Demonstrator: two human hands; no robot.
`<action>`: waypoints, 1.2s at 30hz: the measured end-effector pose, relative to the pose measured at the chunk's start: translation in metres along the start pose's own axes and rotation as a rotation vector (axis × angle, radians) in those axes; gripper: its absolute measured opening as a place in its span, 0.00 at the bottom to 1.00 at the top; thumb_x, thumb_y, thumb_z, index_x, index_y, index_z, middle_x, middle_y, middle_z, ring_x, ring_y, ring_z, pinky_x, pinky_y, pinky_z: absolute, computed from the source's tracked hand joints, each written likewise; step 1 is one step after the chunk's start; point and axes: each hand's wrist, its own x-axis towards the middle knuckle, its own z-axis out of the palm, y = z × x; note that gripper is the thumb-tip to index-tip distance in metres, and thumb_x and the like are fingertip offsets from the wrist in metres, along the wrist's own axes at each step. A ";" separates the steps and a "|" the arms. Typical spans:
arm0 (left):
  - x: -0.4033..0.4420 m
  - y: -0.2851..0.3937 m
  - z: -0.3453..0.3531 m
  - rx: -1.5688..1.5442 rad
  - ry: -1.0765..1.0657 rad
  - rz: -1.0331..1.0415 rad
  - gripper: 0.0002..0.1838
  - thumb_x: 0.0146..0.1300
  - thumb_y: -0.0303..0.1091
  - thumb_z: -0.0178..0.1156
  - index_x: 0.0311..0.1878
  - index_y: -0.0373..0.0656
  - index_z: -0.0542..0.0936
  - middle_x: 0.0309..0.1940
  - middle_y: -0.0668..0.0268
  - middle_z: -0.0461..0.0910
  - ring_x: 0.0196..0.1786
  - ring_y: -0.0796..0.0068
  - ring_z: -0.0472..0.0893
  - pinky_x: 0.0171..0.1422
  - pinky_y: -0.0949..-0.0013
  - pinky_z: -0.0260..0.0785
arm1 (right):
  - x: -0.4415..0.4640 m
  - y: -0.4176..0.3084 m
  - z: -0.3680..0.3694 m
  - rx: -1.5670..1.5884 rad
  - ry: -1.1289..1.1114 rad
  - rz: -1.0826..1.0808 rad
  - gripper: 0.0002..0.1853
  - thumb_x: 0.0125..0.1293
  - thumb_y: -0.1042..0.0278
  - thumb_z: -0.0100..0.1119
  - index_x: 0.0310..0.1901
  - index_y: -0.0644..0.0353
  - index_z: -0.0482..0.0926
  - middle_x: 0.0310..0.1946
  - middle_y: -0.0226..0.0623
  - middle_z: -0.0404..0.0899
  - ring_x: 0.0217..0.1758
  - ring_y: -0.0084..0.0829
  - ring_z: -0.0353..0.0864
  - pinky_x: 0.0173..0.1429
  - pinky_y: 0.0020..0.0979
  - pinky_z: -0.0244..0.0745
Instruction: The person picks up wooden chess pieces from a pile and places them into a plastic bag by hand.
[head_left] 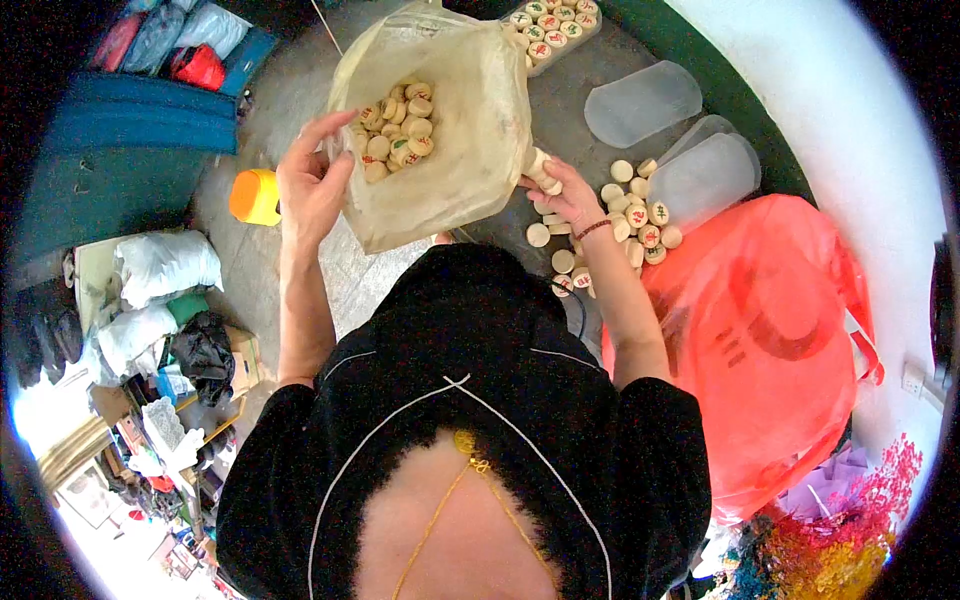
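My left hand pinches the left rim of a yellowish translucent plastic bag, whose wide mouth faces me. Inside the bag lies a heap of round wooden Chinese chess pieces, some showing red or green characters. At the bag's right edge, my right hand is closed around a short stack of Chinese chess pieces; whether it also grips the bag cannot be seen. Beside and below that hand, more loose pieces are scattered on the floor.
A clear tray of chess pieces stands at the top. Translucent plastic trays or lids lie at the right, near a big red plastic bag. A yellow container is on the left, above cluttered shelves.
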 end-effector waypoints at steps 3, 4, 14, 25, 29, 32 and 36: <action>0.001 -0.002 -0.003 0.093 -0.009 -0.030 0.22 0.50 0.16 0.47 0.49 0.40 0.75 0.41 0.71 0.73 0.27 0.90 0.70 0.27 0.85 0.60 | 0.000 0.011 0.000 0.270 -0.155 -0.191 0.23 0.60 0.57 0.52 0.56 0.57 0.66 0.51 0.37 0.71 0.51 0.37 0.73 0.46 0.37 0.74; 0.001 -0.002 -0.002 0.037 -0.010 -0.021 0.22 0.50 0.16 0.47 0.49 0.39 0.75 0.41 0.70 0.73 0.30 0.89 0.72 0.29 0.85 0.62 | -0.001 0.010 0.003 0.272 -0.155 -0.193 0.23 0.60 0.57 0.52 0.56 0.57 0.66 0.51 0.37 0.71 0.51 0.37 0.73 0.46 0.37 0.74; 0.003 -0.001 0.001 -0.015 -0.032 0.016 0.22 0.51 0.15 0.47 0.50 0.39 0.74 0.43 0.67 0.71 0.41 0.83 0.74 0.39 0.82 0.67 | 0.008 0.029 -0.004 0.805 -0.234 -0.189 0.28 0.62 0.45 0.45 0.57 0.57 0.65 0.55 0.42 0.68 0.59 0.45 0.66 0.54 0.46 0.69; 0.001 0.000 0.001 -0.039 -0.037 0.011 0.22 0.51 0.15 0.46 0.50 0.39 0.74 0.43 0.67 0.71 0.39 0.84 0.74 0.38 0.82 0.67 | -0.010 0.009 0.011 1.022 -0.413 -0.259 0.26 0.60 0.45 0.47 0.52 0.57 0.70 0.56 0.48 0.66 0.59 0.47 0.65 0.53 0.48 0.70; -0.002 0.012 0.003 -0.009 -0.030 -0.061 0.22 0.51 0.15 0.47 0.51 0.39 0.74 0.43 0.67 0.71 0.35 0.85 0.73 0.34 0.83 0.65 | -0.028 -0.006 0.037 0.948 -0.336 -0.322 0.26 0.55 0.46 0.56 0.51 0.56 0.73 0.64 0.49 0.51 0.64 0.49 0.56 0.50 0.44 0.72; -0.002 0.007 0.000 0.035 -0.035 -0.069 0.22 0.51 0.15 0.47 0.51 0.39 0.74 0.42 0.68 0.71 0.35 0.84 0.74 0.35 0.83 0.65 | -0.020 0.001 0.036 0.992 -0.358 -0.273 0.25 0.56 0.48 0.56 0.49 0.57 0.74 0.60 0.47 0.59 0.61 0.46 0.61 0.49 0.42 0.72; -0.004 0.005 -0.003 0.077 -0.035 -0.101 0.22 0.50 0.15 0.47 0.50 0.39 0.74 0.42 0.68 0.71 0.36 0.85 0.74 0.36 0.83 0.65 | 0.003 0.015 0.030 0.702 -0.147 -0.345 0.19 0.58 0.57 0.55 0.48 0.60 0.74 0.48 0.43 0.73 0.50 0.40 0.71 0.44 0.38 0.73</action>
